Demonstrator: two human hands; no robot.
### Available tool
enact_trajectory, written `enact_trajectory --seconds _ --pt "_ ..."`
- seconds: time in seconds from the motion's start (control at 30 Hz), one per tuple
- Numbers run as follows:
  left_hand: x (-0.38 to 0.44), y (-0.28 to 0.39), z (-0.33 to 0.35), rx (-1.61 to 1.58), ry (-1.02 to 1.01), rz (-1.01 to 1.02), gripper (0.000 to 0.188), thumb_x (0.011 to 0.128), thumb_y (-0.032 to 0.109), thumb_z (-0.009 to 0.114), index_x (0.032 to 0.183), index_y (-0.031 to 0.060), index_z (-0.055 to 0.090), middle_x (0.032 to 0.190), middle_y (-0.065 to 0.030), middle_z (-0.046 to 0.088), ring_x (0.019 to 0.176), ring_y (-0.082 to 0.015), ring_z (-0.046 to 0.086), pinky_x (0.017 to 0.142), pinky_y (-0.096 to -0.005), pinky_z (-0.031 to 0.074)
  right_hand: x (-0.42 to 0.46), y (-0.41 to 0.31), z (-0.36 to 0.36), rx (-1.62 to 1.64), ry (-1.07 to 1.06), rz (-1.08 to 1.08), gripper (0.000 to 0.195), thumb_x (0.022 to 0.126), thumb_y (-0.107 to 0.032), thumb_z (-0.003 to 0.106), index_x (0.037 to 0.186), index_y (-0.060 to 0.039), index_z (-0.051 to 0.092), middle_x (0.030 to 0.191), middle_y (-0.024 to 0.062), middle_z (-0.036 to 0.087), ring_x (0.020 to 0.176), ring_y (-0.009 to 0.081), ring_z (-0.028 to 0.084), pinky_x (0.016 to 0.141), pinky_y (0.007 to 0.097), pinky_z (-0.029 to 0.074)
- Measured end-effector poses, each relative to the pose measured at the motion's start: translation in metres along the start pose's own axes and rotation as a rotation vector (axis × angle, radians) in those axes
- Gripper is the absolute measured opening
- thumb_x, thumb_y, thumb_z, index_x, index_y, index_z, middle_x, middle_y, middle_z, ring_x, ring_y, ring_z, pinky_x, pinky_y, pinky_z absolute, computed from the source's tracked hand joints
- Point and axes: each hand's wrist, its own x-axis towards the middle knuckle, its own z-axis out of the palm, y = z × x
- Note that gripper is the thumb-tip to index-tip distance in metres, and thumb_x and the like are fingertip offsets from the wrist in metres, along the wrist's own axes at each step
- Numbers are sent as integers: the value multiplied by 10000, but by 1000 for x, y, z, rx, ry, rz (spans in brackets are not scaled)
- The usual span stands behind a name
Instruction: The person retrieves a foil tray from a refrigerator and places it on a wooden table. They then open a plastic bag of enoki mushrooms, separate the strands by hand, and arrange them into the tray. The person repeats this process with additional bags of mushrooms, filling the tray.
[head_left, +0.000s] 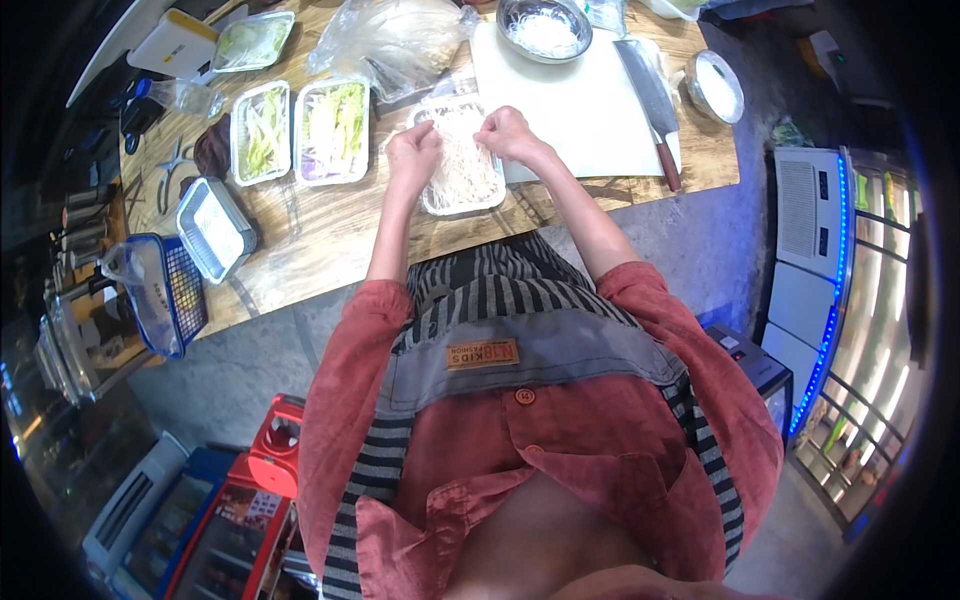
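Observation:
A foil tray (498, 196) filled with pale thin strands (463, 169), perhaps enoki mushrooms, sits in front of me on the wooden table. My left hand (414, 154) is at the tray's left side, with thumb and fingers drawn together over its edge. Across from it, my right hand (511, 136) curls in a pinch at the tray's upper right. Whether either hand grips strands is too bright and small to tell. A white cutting board (577, 124) lies right beside the tray. On its right part rests a cleaver (646, 90) with a wooden handle.
Two foil trays of cut greens (261, 135) and lettuce (332, 131) stand left, a third greens tray (255, 41) behind. Stacked foil trays (214, 229), pliers (174, 166) and a blue basket (169, 292) are farther left. A noodle bowl (546, 30), plastic bag (390, 45) and metal bowl (714, 86) stand behind.

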Motion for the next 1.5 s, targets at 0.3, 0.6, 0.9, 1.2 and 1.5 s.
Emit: enact_trajectory --seconds 0.3,0.6,0.9,1.2,1.5 --pt "-24 0 3 556 -127 336 114 675 6 626 773 51 663 805 -84 633 686 -179 581 606 -308 499 -7 -4 19 -441 156 -380 129 695 -81 510 609 -9 572 595 190 554 573 321 562 563 391 448" --pt "-36 56 -12 403 50 340 107 689 138 658 701 32 664 864 -149 628 763 -265 587 720 -351 408 -14 -23 3 -477 84 -484 95 652 -46 503 575 5 527 600 199 544 616 342 565 578 409 451" --pt "59 57 -69 -63 565 121 514 653 189 701 1016 -39 418 1082 -190 418 900 -236 485 751 -345 427 -5 -110 -3 -318 137 -888 109 648 -1 445 543 26 457 566 183 510 537 330 523 550 408 445" --pt "76 64 -89 -772 334 -95 124 809 14 432 869 19 540 612 -10 482 487 -70 426 450 -207 366 93 -142 2 -721 99 -781 115 715 -63 479 747 33 534 773 213 566 747 363 560 684 419 445" --pt "55 85 -90 -848 156 36 246 818 18 395 1021 6 534 681 -10 490 547 -67 422 510 -197 364 105 -114 -55 -752 158 -517 179 621 1 508 769 62 587 863 261 575 867 360 557 777 386 447"
